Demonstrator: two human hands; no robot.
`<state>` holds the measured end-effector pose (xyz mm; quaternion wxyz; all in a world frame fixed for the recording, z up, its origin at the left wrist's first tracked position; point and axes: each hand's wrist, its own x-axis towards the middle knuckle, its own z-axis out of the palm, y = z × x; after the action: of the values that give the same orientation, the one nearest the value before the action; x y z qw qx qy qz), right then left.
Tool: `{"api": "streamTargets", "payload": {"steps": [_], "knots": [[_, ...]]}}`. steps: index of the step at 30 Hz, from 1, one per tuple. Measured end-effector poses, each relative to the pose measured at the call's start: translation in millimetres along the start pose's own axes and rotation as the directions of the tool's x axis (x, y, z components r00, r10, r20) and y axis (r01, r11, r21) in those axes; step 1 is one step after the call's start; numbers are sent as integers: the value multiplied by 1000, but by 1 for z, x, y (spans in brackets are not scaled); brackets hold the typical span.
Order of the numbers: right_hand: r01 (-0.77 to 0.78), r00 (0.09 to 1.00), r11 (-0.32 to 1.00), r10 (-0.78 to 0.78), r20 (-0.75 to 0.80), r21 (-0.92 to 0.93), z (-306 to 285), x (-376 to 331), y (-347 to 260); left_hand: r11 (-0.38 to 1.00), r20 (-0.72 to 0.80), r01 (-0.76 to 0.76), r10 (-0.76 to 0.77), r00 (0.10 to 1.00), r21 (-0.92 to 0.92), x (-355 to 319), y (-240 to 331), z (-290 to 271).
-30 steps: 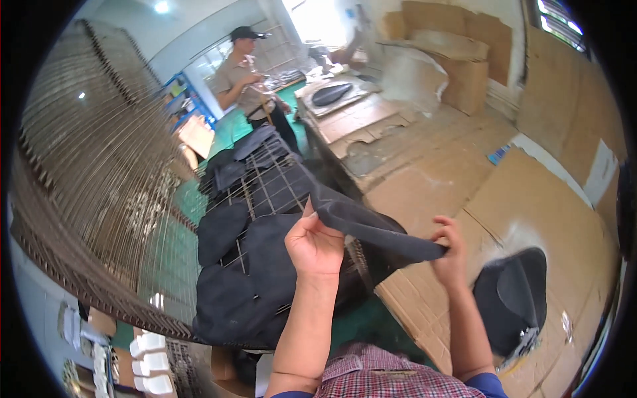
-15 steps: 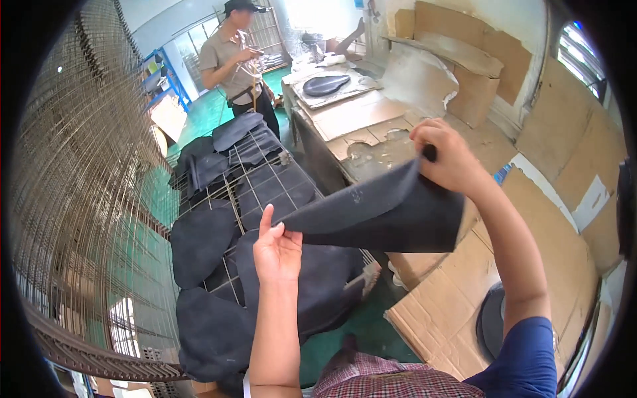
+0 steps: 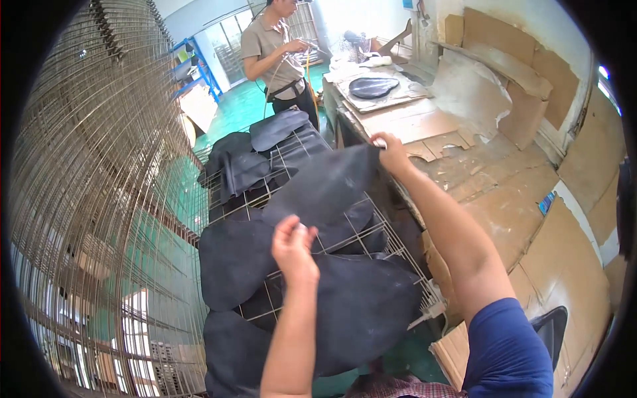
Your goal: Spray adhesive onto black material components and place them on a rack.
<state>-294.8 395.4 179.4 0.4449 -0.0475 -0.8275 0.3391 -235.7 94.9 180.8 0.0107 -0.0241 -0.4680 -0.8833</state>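
Observation:
A flat black leather-like sheet [image 3: 322, 182] with rounded edges is stretched above a wire rack [image 3: 358, 232]. My right hand [image 3: 393, 154] pinches its far right corner. At the near left edge, the curled fingers of my left hand [image 3: 296, 255] close on the sheet; their exact contact point is partly hidden. Several similar black sheets lie on the rack: one large sheet [image 3: 361, 312] in front, one at the left [image 3: 235, 259], and a folded one [image 3: 242, 172] farther back.
Tall wire racks [image 3: 99, 186] stand along the left. On the right is a cardboard-covered workbench [image 3: 478, 179], with a black rounded piece [image 3: 373, 87] at its far end. A person [image 3: 275, 53] stands beyond the rack, holding a tool with a hose.
The sheet has swung from over the bench edge to above the rack and now lies flatter. My right hand has moved left and away from me. The view has shifted.

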Motion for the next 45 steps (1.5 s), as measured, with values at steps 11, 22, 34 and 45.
{"api": "streamTargets", "payload": {"steps": [11, 22, 34, 45], "knots": [[-613, 780, 745, 623, 53, 263, -81, -227, 73, 834, 171, 519, -548, 819, 189, -52, -110, -11], [-877, 461, 267, 701, -544, -399, -444, -551, -17, 664, 587, 374, -747, 312, 647, -242, -174, 86], [-904, 207, -251, 452, -868, -346, -609, -715, -109, 797, 802, -559, -480, -356, 229, -565, -345, 145], [-634, -231, 266, 831, -506, 726, -726, -768, -191, 655, 677, -740, -476, -562, -154, -682, -322, 155]]}}
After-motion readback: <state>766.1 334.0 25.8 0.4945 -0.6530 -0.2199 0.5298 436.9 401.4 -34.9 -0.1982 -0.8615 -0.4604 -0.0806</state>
